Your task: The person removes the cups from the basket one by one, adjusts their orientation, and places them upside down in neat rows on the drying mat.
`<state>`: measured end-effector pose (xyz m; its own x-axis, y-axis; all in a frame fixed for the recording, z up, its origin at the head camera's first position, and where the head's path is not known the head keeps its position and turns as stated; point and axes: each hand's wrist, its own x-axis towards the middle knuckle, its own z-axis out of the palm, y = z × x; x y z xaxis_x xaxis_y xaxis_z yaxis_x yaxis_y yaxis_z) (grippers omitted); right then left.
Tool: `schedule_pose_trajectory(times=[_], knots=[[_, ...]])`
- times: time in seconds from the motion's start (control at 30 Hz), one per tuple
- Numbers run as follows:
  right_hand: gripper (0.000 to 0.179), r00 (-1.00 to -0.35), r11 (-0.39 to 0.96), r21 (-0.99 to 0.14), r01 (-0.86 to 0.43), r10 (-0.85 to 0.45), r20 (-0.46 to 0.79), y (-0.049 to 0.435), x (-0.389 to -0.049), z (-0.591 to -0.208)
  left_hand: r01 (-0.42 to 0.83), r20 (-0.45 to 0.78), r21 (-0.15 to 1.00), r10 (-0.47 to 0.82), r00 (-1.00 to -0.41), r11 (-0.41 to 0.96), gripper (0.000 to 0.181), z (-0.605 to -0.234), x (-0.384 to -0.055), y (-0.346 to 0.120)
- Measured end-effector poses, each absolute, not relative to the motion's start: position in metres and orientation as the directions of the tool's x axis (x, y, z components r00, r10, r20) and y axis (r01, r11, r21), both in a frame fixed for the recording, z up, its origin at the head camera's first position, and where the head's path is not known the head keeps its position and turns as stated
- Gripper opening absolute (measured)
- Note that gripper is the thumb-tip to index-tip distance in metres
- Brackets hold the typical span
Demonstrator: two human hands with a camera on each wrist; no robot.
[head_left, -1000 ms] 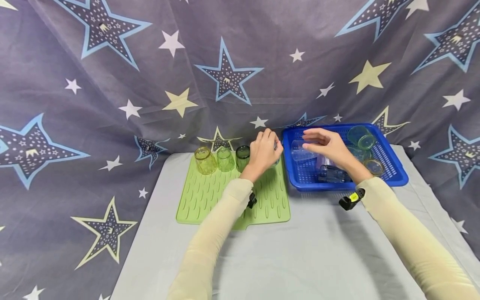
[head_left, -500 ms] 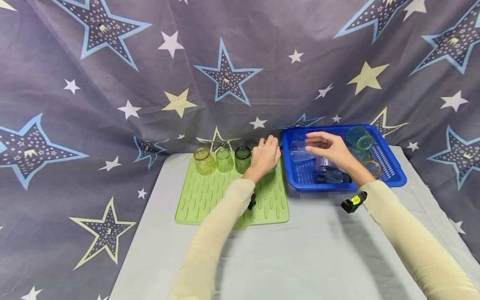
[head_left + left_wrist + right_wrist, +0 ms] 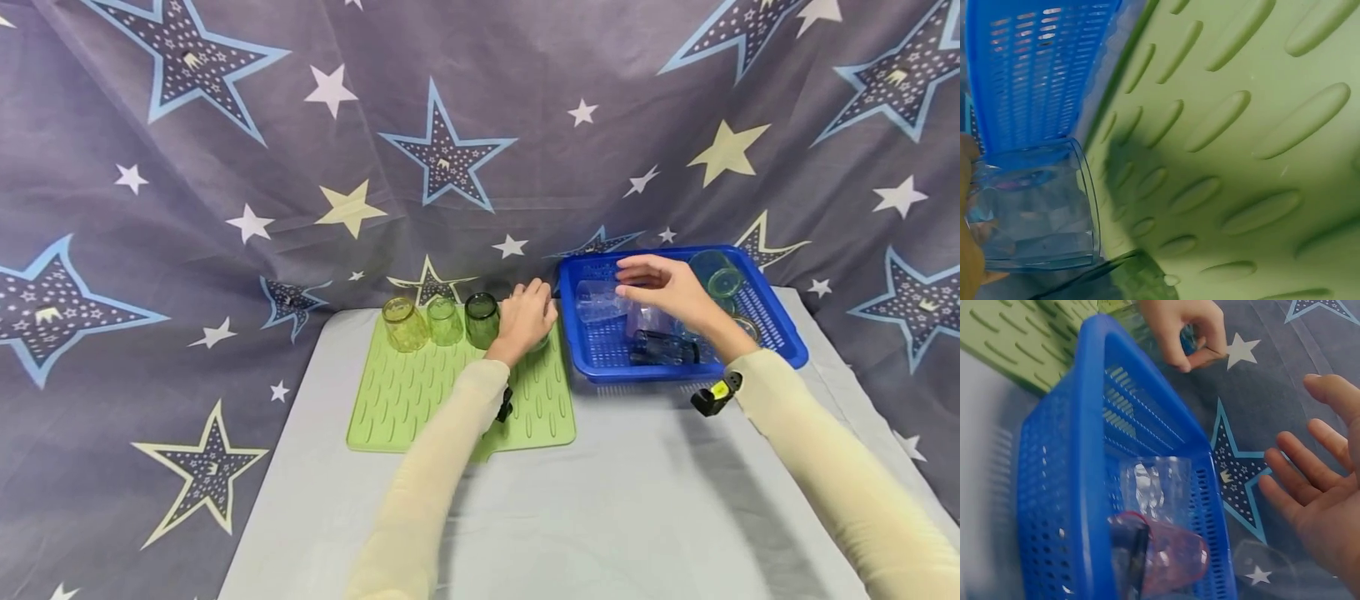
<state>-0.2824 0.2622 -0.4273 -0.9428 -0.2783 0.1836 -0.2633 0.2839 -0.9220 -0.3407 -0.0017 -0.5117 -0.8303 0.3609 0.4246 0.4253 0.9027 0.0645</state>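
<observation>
In the left wrist view a pale blue drinking glass (image 3: 1038,212) has its rim close over the green drying mat (image 3: 420,408). My left hand (image 3: 527,318) holds its base end, hiding most of the glass from the head view. Beside that hand, a dark green glass (image 3: 482,322), a light green glass (image 3: 445,322) and a yellow glass (image 3: 406,325) form a row along the mat's back edge. Over the blue basket (image 3: 684,377), my right hand (image 3: 667,292) holds nothing, its fingers spread and slightly bent. Below it lies a clear glass (image 3: 598,301).
More glasses lie in the basket, including a dark blue one (image 3: 660,347), a pinkish one (image 3: 1179,556) and a greenish one (image 3: 716,273). The basket stands close to the mat's right side. A star-patterned curtain (image 3: 465,50) hangs behind the white-covered table (image 3: 600,517).
My left hand has lowered toward the mat with the blue glass, coming near the dark green glass. The right hand has shifted slightly right, staying over the basket.
</observation>
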Motion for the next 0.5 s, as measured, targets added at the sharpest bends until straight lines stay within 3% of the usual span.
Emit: schedule_pose_trajectory(times=[0.27, 0.5], knots=[[0.048, -0.944, 0.444, -0.864, -0.237, -0.313, 0.098, 0.269, -0.286, -0.410, 0.395, 0.512, 0.110, 0.289, -0.809, 0.912, 0.008, -0.528, -0.348, -0.001], [0.050, -0.904, 0.611, -0.745, -0.268, -0.428, -0.025, 0.273, -0.291, -0.407, 0.367, 0.526, 0.113, 0.257, -0.811, 0.923, 0.007, -0.534, -0.354, 0.003]])
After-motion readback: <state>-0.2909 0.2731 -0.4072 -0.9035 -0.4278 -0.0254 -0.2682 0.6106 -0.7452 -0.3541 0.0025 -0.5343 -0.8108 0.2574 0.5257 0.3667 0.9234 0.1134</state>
